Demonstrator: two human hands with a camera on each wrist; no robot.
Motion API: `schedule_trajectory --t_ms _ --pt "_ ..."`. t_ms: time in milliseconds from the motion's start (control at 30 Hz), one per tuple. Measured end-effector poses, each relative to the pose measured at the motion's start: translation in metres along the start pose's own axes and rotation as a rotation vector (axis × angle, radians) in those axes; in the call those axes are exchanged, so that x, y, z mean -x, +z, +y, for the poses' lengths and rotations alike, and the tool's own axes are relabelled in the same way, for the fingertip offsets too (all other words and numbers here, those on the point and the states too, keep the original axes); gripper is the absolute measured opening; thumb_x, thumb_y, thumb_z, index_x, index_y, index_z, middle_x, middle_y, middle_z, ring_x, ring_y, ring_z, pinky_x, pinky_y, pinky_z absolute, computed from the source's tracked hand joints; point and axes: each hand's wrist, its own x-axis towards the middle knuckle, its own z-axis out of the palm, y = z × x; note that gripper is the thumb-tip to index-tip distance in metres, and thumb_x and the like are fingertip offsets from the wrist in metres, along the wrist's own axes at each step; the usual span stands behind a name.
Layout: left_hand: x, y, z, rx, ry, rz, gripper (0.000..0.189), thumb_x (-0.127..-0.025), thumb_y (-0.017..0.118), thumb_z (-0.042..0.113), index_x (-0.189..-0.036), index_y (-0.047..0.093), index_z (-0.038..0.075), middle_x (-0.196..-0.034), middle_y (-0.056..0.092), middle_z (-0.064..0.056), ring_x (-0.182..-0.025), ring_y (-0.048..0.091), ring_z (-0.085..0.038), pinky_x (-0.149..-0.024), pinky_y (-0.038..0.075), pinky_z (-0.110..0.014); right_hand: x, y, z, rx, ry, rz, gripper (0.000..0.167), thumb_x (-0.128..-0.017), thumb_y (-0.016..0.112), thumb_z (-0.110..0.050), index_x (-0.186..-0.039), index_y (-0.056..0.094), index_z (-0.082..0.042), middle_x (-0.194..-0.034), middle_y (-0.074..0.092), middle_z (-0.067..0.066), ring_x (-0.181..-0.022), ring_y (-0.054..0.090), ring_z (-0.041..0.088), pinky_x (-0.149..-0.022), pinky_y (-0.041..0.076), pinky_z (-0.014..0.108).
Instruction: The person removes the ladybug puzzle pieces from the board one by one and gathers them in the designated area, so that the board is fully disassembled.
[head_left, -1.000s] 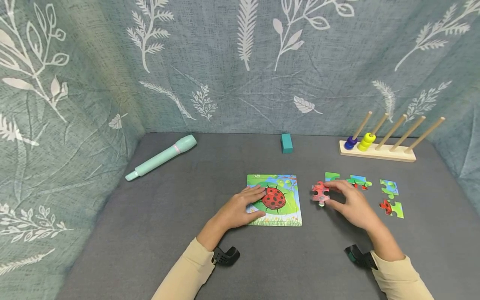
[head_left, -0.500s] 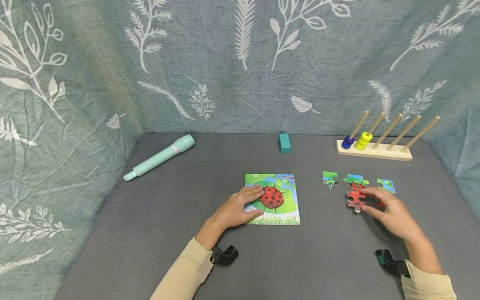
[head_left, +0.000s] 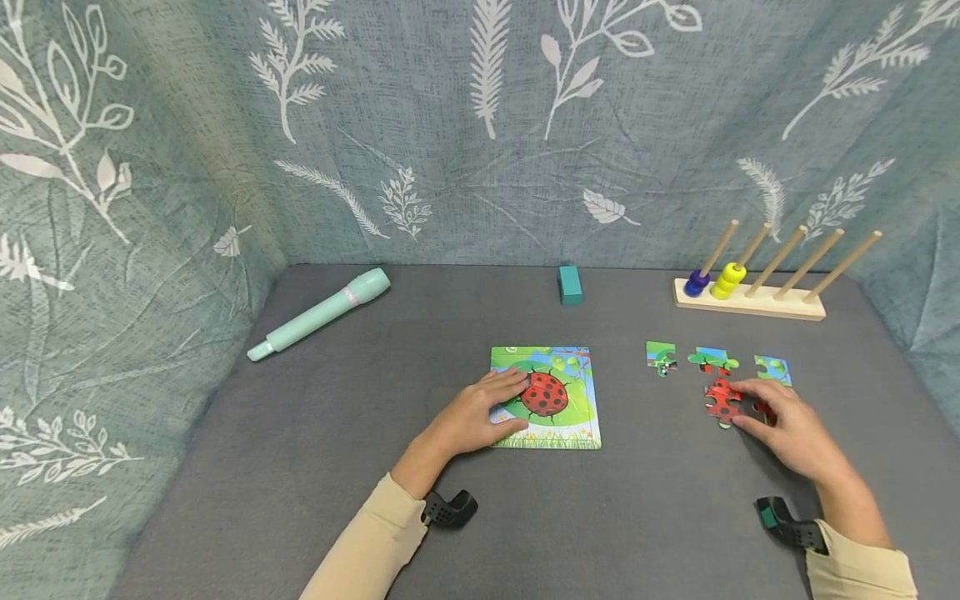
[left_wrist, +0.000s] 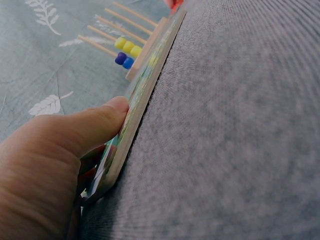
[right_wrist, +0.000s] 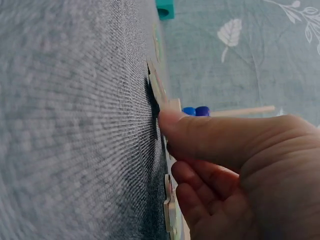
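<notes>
Grey felt tabletop, enclosed on three sides by a teal curtain printed with pale leaves and fronds.

Nearest: two beige sleeves at the lower edge, each wrist carrying a black strap-mounted device.

Left hand: lies palm down on the left part of the ladybird puzzle board, fingers extended over the picture, thumb along the board's near-left edge; the left wrist view shows the thumb pressed against the edge of the board. Fingers straight, nothing pinched. Board lies flat at table centre.

Right hand: to the right of the board, well apart from it. Thumb and fingertips pinch a red puzzle piece, which lies on or just above the felt; contact with the felt cannot be told. In the right wrist view the thumb bears on the piece's edge, with the other fingers curled below.

Just beyond the hand, a row of loose pieces: a green-and-blue piece at left, a second piece directly behind the red one, a third piece at right, partly behind the fingers.

Farther back: a teal block standing at centre; a mint-green pen-shaped cylinder lying obliquely at left; a wooden peg rack at right with five tilted pegs, a blue ring on the first, yellow rings on the second.
</notes>
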Motion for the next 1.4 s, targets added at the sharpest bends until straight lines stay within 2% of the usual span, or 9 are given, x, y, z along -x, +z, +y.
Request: schedule_trajectory --t_ms 133,533,900,1033,1133,1167,1233,1333,1400 --pt "0.0 -0.001 0.001 0.001 -0.001 -0.002 0.062 -0.086 0.07 0.031 -0.138 0.05 0.004 -0.145 0.045 -0.011 -0.138 0.037 -0.024 -0.12 0.024 -0.035 0.0 0.002 0.001 -0.004 -0.027 0.015 0.04 -0.083 0.07 -0.003 -0.12 0.057 0.003 -0.119 0.052 0.025 -0.11 0.043 0.043 -0.083 0.036 0.054" --pt "-0.001 -0.003 0.002 -0.001 -0.01 -0.007 0.062 -0.086 0.071 0.031 -0.138 0.05 0.005 -0.146 0.045 -0.01 -0.138 0.037 -0.024 -0.12 0.023 -0.035 -0.001 0.006 0.005 0.008 -0.07 0.053 0.044 -0.077 0.074 0.0 -0.118 0.058 0.003 -0.116 0.053 0.025 -0.107 0.042 0.043 -0.081 0.034 0.052" --pt "0.0 0.001 0.002 -0.001 0.019 0.014 0.062 -0.085 0.071 0.031 -0.137 0.051 0.004 -0.144 0.046 -0.012 -0.137 0.039 -0.025 -0.12 0.024 -0.036 0.001 0.002 0.001 -0.043 0.022 0.061 0.052 -0.081 0.074 -0.008 -0.128 0.053 0.001 -0.129 0.048 0.026 -0.117 0.039 0.047 -0.09 0.034 0.06" --pt "0.0 0.0 0.002 -0.003 0.026 0.017 0.062 -0.085 0.072 0.031 -0.137 0.051 0.004 -0.144 0.046 -0.011 -0.137 0.039 -0.025 -0.12 0.025 -0.035 0.001 0.001 -0.003 -0.043 0.029 0.06 0.053 -0.083 0.073 -0.014 -0.131 0.053 -0.003 -0.132 0.049 0.023 -0.126 0.04 0.024 -0.099 0.034 0.033" --pt "0.001 0.0 0.002 0.005 0.022 0.014 0.062 -0.085 0.072 0.031 -0.137 0.051 0.004 -0.145 0.045 -0.011 -0.137 0.039 -0.024 -0.12 0.024 -0.034 0.0 0.002 -0.009 -0.051 0.012 0.064 0.055 -0.082 0.075 -0.016 -0.131 0.054 -0.004 -0.13 0.051 0.021 -0.12 0.041 0.004 -0.09 0.03 0.01" --pt "0.001 0.0 0.002 0.008 0.023 0.014 0.062 -0.085 0.072 0.031 -0.137 0.051 0.004 -0.145 0.045 -0.011 -0.137 0.039 -0.025 -0.12 0.024 -0.034 -0.001 0.003 -0.011 -0.065 -0.001 0.063 0.055 -0.081 0.075 -0.014 -0.13 0.054 -0.003 -0.128 0.052 0.021 -0.116 0.041 0.0 -0.088 0.029 0.006" --pt "0.001 0.0 0.002 0.016 0.029 0.021 0.062 -0.084 0.072 0.03 -0.136 0.051 0.003 -0.145 0.045 -0.012 -0.137 0.039 -0.026 -0.12 0.025 -0.034 -0.004 0.005 -0.016 -0.095 -0.028 0.051 0.056 -0.079 0.076 -0.012 -0.13 0.054 -0.001 -0.125 0.054 0.02 -0.109 0.042 -0.008 -0.083 0.03 0.003" --pt "0.001 -0.001 0.001 0.021 0.047 0.044 0.062 -0.084 0.073 0.028 -0.135 0.052 0.002 -0.144 0.047 -0.013 -0.136 0.04 -0.027 -0.119 0.025 -0.034 -0.009 0.01 -0.026 -0.113 -0.054 0.02 0.058 -0.079 0.077 -0.012 -0.13 0.053 0.001 -0.123 0.055 0.019 -0.104 0.044 -0.008 -0.081 0.035 0.005" --pt "0.001 -0.001 0.0 0.02 0.064 0.063 0.062 -0.083 0.074 0.027 -0.134 0.053 0.0 -0.143 0.048 -0.014 -0.136 0.04 -0.027 -0.119 0.025 -0.035 -0.012 0.012 -0.034 -0.104 -0.059 -0.017 0.058 -0.081 0.076 -0.014 -0.132 0.051 0.0 -0.125 0.054 0.018 -0.103 0.051 0.003 -0.078 0.041 0.011"
